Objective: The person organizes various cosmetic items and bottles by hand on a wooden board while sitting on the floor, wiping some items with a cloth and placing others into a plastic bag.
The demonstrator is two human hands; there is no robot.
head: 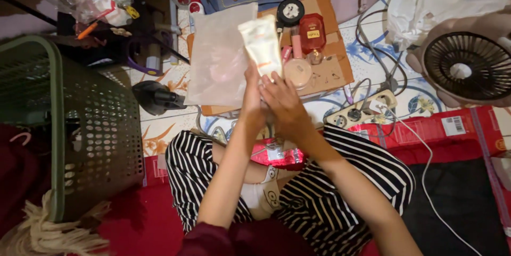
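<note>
We sit cross-legged on the floor with both hands raised in front of us: our left hand (pixel 254 92) has its grip closed around the lower end of a cream-coloured tube (pixel 262 44), which stands upright above a flat piece of cardboard (pixel 331 48), while our right hand (pixel 282 101) presses against the left at the tube's base, its grip folded there, though we cannot tell how much of the tube it holds. On the cardboard just beyond lie a clear plastic bag (pixel 218 59), a red bottle (pixel 311 31), a round black compact (pixel 290 11) and a round beige compact (pixel 298 72). A green laundry basket (pixel 90 128) stands to our left, and a power strip (pixel 362 109) and a small fan (pixel 468 67) lie to our right.
</note>
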